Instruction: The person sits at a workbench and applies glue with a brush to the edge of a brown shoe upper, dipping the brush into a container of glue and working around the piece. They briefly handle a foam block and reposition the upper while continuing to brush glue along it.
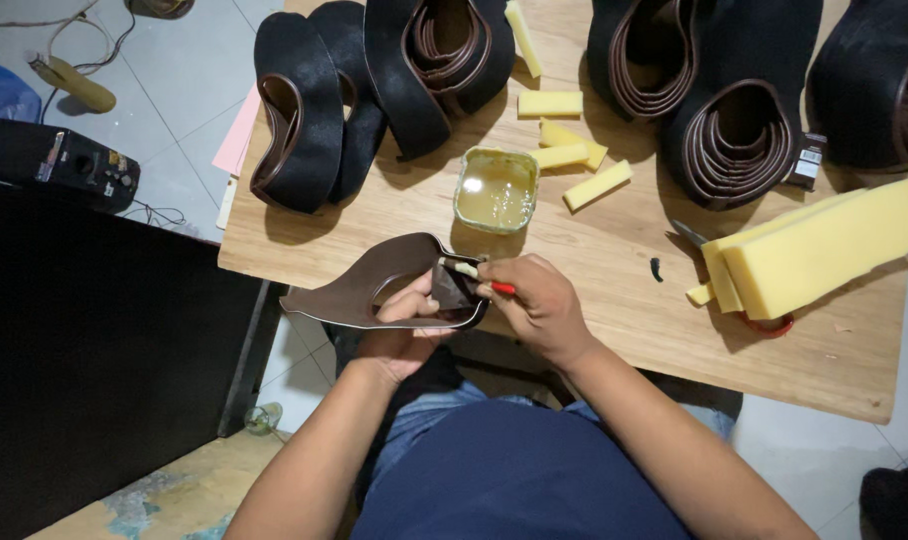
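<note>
Left hand (404, 325) is closed around a brown leather shoe upper (374, 290), thumb on top, holding it just over the near edge of the counter (614, 300). Right hand (539, 305) is pinched shut on a small brush (474, 275) with a red handle; bristle end touches the upper's inner face, right beside the left thumb. Hands almost touching.

Just beyond the hands: open square tin of yellowish glue (496, 188). Past that and to the right, small yellow foam blocks (574, 165). Far right of the right hand, a big yellow foam slab (824, 245). Further out across the counter, stacks of black uppers (304, 110) with brown lining, left and right.
</note>
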Tool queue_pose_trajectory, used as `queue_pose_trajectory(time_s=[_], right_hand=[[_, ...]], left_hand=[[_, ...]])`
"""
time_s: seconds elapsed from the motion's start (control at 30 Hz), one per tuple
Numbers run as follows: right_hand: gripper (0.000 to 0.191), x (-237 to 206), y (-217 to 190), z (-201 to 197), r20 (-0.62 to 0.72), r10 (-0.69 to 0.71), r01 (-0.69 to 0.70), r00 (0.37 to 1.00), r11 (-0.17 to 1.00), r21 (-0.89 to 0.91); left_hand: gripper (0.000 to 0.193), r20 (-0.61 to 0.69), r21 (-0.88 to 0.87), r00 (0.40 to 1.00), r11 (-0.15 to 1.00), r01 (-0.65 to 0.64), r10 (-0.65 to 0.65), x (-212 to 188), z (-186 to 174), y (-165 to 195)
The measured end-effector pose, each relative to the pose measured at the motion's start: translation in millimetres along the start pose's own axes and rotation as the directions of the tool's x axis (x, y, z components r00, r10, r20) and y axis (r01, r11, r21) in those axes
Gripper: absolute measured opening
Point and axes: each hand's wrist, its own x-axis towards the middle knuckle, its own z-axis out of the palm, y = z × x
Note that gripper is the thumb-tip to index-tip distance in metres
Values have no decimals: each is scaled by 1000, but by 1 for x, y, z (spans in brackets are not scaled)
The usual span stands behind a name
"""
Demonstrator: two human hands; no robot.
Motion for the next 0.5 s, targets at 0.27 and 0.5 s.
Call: queue_pose_trajectory(time_s=[0.27,0.5], right_hand=[[18,13,-2,-15,239,174,-195,955,979,65],[19,19,-16,-12,121,4,-9,993,999,38]], left_hand=[[78,82,-49,996,999,-16,20,-2,5,1],[68,-47,2,999,1000,21,-21,-1,7,0]])
